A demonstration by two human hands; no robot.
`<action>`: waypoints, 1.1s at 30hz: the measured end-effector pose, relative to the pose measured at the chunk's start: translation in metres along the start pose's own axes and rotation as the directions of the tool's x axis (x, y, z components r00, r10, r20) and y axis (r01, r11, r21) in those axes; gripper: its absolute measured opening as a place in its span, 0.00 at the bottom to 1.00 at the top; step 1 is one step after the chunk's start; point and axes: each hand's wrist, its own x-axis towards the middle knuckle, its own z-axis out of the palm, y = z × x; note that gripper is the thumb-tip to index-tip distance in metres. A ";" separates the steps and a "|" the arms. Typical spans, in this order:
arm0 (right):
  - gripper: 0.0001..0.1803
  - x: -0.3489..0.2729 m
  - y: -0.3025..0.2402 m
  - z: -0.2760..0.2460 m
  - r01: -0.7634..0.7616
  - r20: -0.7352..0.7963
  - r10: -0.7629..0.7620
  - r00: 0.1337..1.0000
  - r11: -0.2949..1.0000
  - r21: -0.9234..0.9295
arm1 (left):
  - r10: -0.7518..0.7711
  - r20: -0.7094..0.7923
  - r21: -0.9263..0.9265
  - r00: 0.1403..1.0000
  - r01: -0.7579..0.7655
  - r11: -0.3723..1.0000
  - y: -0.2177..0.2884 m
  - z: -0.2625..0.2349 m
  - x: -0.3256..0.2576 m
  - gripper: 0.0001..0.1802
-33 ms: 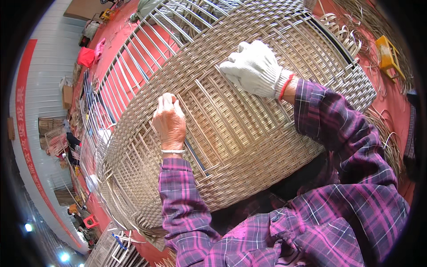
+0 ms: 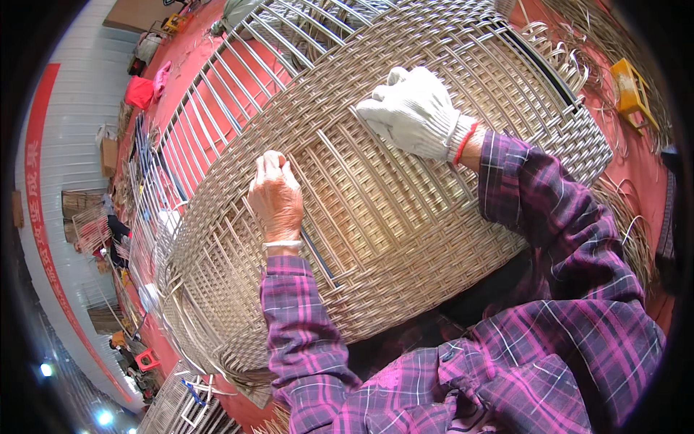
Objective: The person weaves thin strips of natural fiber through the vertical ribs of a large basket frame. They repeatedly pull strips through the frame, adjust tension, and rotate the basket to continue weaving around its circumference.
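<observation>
Head view: large woven rattan frame (image 2: 405, 217) is lying across the lap. Bare left hand (image 2: 276, 199) is pinching a weaving strand (image 2: 318, 257), fingers together; gloved right hand (image 2: 413, 110) is pressing flat, fingers closed, bracing the weave — advisable to keep tension even, rows tight.

left hand (image 2: 276, 199): fingertips tucked into woven frame (image 2: 405, 217), grip unclear | frame's top cut off by edge | far floor clutter (image 2: 123, 239) too small to tell

Large pale woven rattan frame (image 2: 376, 210), curved, half-woven, lying tilted across lap.
</observation>
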 end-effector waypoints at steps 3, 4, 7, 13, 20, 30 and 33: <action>0.02 -0.001 0.007 0.009 -0.036 0.061 0.027 0.998 0.988 0.153 | -0.023 -0.081 0.012 0.996 0.024 1.000 -0.002 0.014 -0.006 0.07; 0.02 -0.001 0.009 0.010 0.041 -0.044 -0.031 0.999 0.965 0.261 | -0.035 -0.112 -0.025 0.993 0.033 0.999 -0.003 0.016 -0.009 0.07; 0.01 -0.003 0.011 0.003 -0.051 0.102 0.030 0.994 0.976 0.210 | 0.126 -0.177 -0.012 0.976 -0.130 0.991 -0.003 0.018 -0.013 0.08; 0.07 -0.016 0.042 -0.047 0.088 0.045 -0.123 0.991 0.878 0.471 | 0.041 -0.148 -0.205 0.988 -0.071 0.976 0.002 0.003 -0.015 0.07; 0.09 -0.090 0.159 -0.109 -0.286 0.021 0.291 0.957 0.950 -0.123 | 0.246 -0.161 -0.262 0.956 -0.282 0.923 0.059 0.000 0.006 0.10; 0.13 -0.076 0.218 -0.081 -0.411 0.210 0.395 0.894 0.911 0.035 | 0.498 0.089 -0.161 0.863 -0.481 0.862 0.174 0.045 0.080 0.07; 0.14 -0.079 0.211 -0.074 -0.370 0.078 0.362 0.929 0.918 0.142 | 0.495 0.108 -0.074 0.862 -0.489 0.869 0.169 0.049 0.075 0.08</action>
